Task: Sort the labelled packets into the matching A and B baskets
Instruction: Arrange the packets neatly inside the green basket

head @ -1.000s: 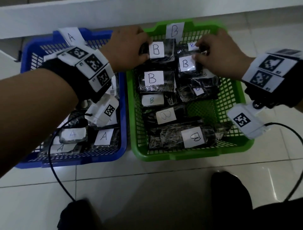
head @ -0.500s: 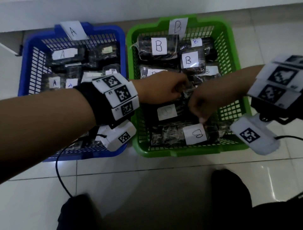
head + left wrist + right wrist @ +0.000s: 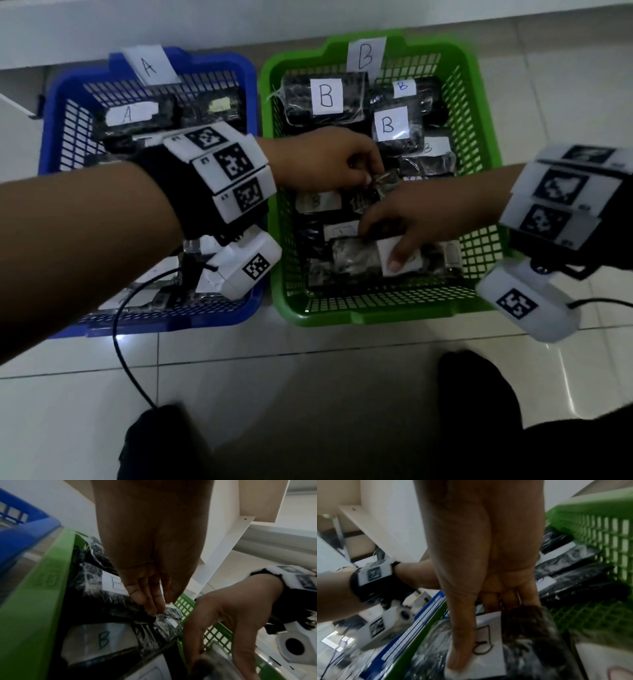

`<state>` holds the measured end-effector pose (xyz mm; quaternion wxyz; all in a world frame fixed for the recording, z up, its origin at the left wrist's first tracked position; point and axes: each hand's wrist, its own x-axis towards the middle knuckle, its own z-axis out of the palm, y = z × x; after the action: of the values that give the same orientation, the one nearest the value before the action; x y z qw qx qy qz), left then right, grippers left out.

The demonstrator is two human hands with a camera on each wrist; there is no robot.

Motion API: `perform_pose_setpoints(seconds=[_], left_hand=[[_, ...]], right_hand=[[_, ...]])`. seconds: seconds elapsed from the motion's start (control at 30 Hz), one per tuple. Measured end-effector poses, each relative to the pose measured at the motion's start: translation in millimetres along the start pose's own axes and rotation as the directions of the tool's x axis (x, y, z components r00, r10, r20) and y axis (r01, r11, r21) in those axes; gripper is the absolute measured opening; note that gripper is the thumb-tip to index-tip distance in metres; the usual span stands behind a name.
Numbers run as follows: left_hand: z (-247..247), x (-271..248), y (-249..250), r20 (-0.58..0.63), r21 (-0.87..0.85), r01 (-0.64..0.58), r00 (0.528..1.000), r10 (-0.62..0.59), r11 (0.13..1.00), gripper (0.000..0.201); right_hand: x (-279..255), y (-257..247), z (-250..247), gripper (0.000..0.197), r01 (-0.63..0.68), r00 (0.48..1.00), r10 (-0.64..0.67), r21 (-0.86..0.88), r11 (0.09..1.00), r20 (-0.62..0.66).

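Note:
The green basket [image 3: 376,313] tagged B holds several dark packets with white B labels. The blue basket [image 3: 219,63] tagged A stands to its left, with A packets inside. My left hand [image 3: 371,178] reaches over the middle of the green basket and pinches the crinkled edge of a small packet [image 3: 385,183]; the left wrist view shows the same pinch on that packet [image 3: 167,623]. My right hand [image 3: 394,253] grips the front packet [image 3: 349,263], thumb pressed on its white label [image 3: 493,660] and fingers curled over its far edge.
Both baskets stand side by side on a pale tiled floor [image 3: 308,394] against a white wall base. A black cable [image 3: 120,342] trails from my left wrist across the blue basket's front. My dark feet [image 3: 479,394] are just in front of the baskets.
Both hands have come back from the far end of the green basket to its middle and front. The right thumb now lies on the front packet's label.

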<state>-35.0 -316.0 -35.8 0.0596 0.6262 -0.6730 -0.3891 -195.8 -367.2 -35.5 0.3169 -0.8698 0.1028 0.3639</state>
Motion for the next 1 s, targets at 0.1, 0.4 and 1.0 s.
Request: perform_pose_setpoints(seconds=[0.1, 0.4, 1.0], left_hand=[[-9.7, -2.8, 1.8, 0.021, -0.095, 0.038, 0.999, -0.036, 0.995, 0.023], [-9.7, -9.4, 7.5, 0.264, -0.188, 0.2, 0.953, -0.146, 0.962, 0.025], [36.8, -21.0, 4.9, 0.453, 0.488, -0.185, 0.889, -0.066, 0.853, 0.035]], right_hand=[[-8.9, 14.0, -18.5, 0.039, -0.077, 0.997, 0.081, 0.247, 0.966, -0.007], [-61.0, 62.9, -67.4, 0.089, -0.126, 0.987, 0.157, 0.683, 0.719, 0.017], [-45.0, 72.9, -43.7, 0.089, 0.004, 0.905, 0.366, 0.864, 0.503, -0.218]])
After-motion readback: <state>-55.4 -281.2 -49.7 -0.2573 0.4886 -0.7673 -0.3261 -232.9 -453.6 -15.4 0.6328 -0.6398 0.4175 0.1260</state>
